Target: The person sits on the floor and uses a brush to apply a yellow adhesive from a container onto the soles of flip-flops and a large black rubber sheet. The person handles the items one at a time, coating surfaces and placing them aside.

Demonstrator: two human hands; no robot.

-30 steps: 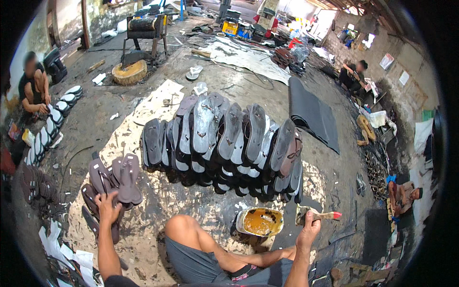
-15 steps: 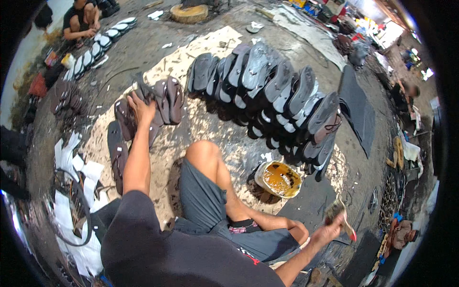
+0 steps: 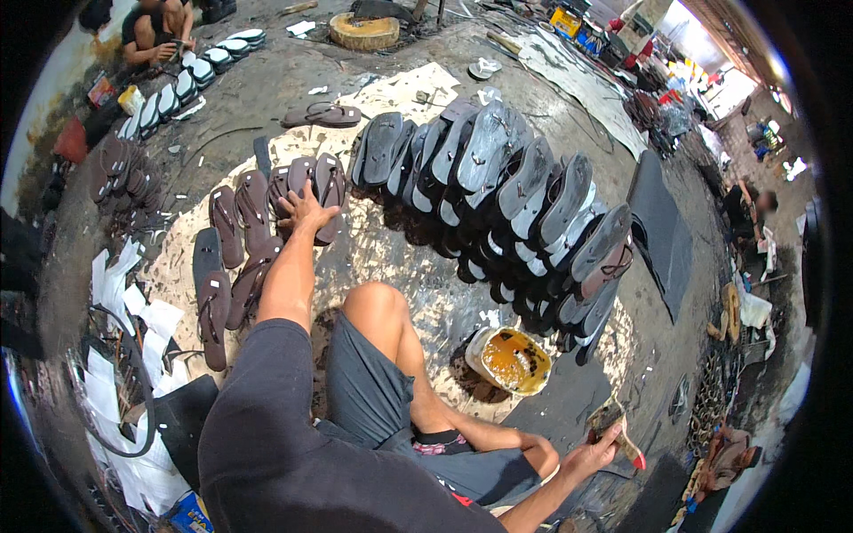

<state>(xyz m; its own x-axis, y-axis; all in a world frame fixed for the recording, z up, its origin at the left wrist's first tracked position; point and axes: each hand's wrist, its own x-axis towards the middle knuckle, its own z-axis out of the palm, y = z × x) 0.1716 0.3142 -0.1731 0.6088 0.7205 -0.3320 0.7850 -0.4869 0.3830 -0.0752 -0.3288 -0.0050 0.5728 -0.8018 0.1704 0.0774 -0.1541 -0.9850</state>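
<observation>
While the left hand (image 3: 302, 211) lies fingers spread on a brown sandal (image 3: 330, 188), that sandal stands propped in a short row of brown sandals (image 3: 258, 200) on the pale, glue-streaked sheet (image 3: 373, 258) covering the floor. More brown sandals (image 3: 213, 311) lie flat just left of the outstretched arm, toward the person. Right of the brown row, a long bank of dark soles (image 3: 524, 195) leans overlapping across the sheet, running away to the right. Below that bank, beside the person's bent knee (image 3: 378, 302), sits an open tin of yellow glue (image 3: 511, 360). Right of the tin and nearer the person, the right hand (image 3: 586, 457) has its grip closed on a brush (image 3: 622, 426) with a red-tipped handle. White paper scraps (image 3: 133, 302) litter the floor left of the flat sandals. Far beyond the brown row, at the upper left, another person (image 3: 155, 27) crouches by a line of light soles (image 3: 191, 75).
</observation>
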